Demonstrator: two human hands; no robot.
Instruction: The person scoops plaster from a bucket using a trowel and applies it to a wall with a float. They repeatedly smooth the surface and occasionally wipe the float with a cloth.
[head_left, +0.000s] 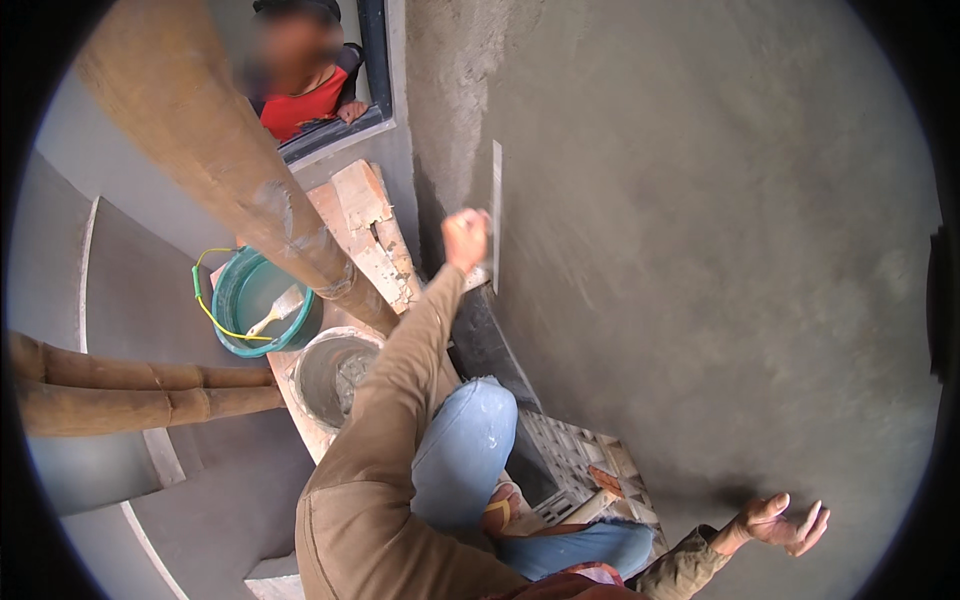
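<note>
Left hand closed on a long, narrow, pale metal trowel; its blade lies edge-on at the grey plastered wall, near the wall's left edge; right hand loosely open; green plastic bucket at the wooden platform's left edge.

Building site (bamboo, seemingly plastered wall)

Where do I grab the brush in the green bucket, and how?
Pinch the brush by its slim, pale handle, probably from above, over the lower-left rim of the bucket as pictured. The handle slants toward that side, while the wide head points the other way.
</note>
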